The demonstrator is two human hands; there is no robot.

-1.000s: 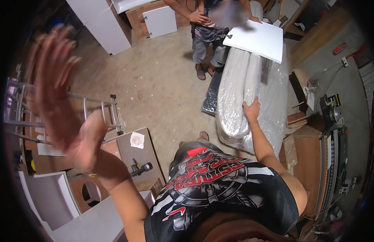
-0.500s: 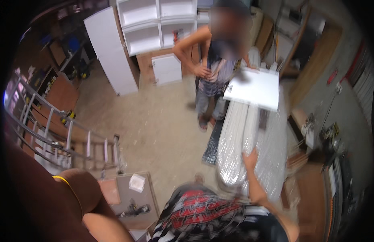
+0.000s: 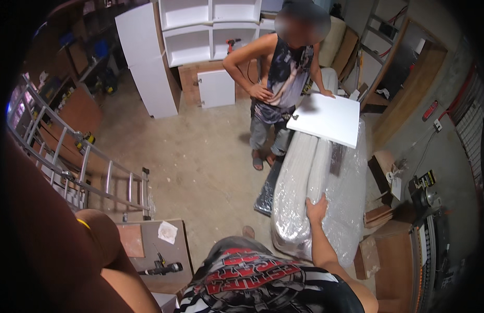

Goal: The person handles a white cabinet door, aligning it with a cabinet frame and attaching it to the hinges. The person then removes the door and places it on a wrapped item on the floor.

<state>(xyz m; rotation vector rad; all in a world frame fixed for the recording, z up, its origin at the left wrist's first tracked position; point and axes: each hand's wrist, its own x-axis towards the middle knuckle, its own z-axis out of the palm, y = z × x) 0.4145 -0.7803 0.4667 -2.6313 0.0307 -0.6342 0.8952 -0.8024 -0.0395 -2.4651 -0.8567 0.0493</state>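
Note:
My right hand (image 3: pixel 317 207) rests on a plastic-wrapped bundle of long white panels (image 3: pixel 296 193), its fingers apart and holding nothing. Close at the left edge, my bent left arm (image 3: pixel 114 261) is raised, with a yellow band round it. The fingers of that arm are out of sight. Across the bundle's far end lies a white cabinet door (image 3: pixel 325 117) with a metal hinge at one corner. Another person (image 3: pixel 276 78) stands beside it, one hand on the door's far edge and the other at the waist.
White shelving (image 3: pixel 210 39) and tall white panels (image 3: pixel 147 78) stand at the back. A metal ladder (image 3: pixel 109 180) leans at the left. Near me, a low board (image 3: pixel 171 235) carries a dark tool (image 3: pixel 161 269). A black wrapped piece (image 3: pixel 266 195) lies beside the bundle. Wood offcuts (image 3: pixel 377 216) are at right.
The view has shifted slightly and become sharper. My right hand stays on the wrapped bundle, and the other person still has a hand on the white door.

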